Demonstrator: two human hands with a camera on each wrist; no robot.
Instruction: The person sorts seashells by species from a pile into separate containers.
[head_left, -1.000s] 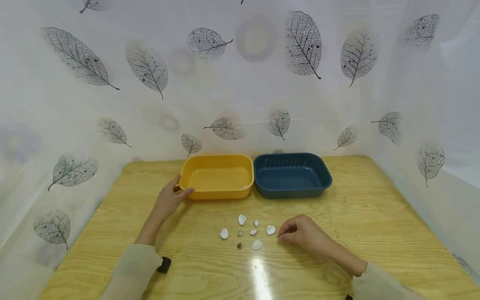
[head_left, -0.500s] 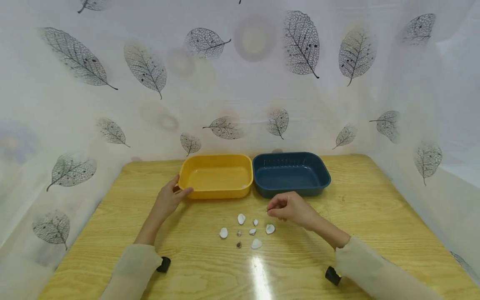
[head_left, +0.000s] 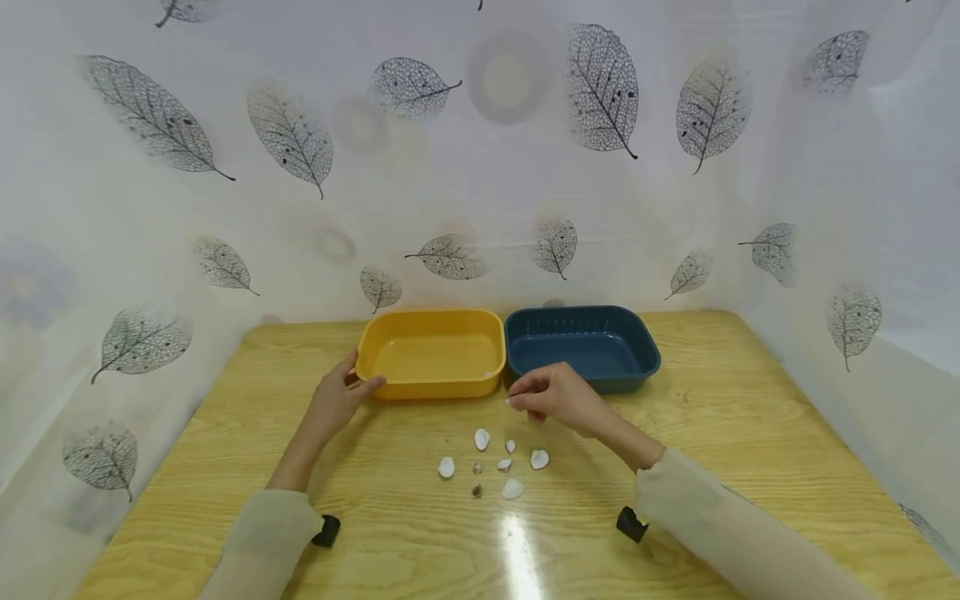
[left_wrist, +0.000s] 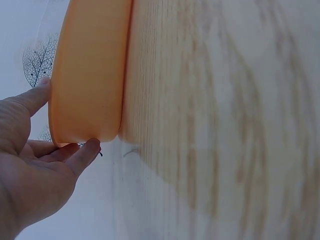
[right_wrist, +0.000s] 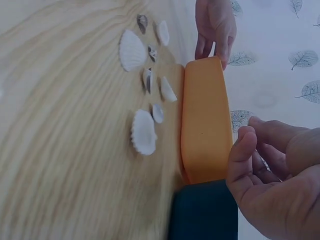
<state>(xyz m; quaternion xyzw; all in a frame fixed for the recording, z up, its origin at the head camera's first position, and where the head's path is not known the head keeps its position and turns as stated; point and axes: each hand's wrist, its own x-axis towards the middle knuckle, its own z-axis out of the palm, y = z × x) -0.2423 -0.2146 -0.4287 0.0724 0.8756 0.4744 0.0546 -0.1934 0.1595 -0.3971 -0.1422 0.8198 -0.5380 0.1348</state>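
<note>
My left hand [head_left: 335, 398] grips the near left corner of a yellow plastic basin [head_left: 431, 389], thumb on the front and fingers round the end. The left wrist view has its fingertips on the wall of that basin [left_wrist: 90, 70]. My right hand [head_left: 566, 402] is raised by the gap between the two basins, pinching a tiny whitish shell [head_left: 508, 401] between thumb and forefinger. In the right wrist view those fingertips hide it. Below on the table lie several shells, among them a white ribbed scallop shell [right_wrist: 144, 132] and a small brown snail shell [head_left: 477, 492].
A dark blue basin [head_left: 630, 382] stands against the yellow one on its right. A small white piece [head_left: 487, 374] lies inside the yellow basin. Behind the wooden table [head_left: 375, 533] hangs a leaf-print curtain [head_left: 480, 192].
My right hand has lifted from right of the shells and moved up and left toward the basins, carrying the tiny shell. The left hand stays on the yellow basin.
</note>
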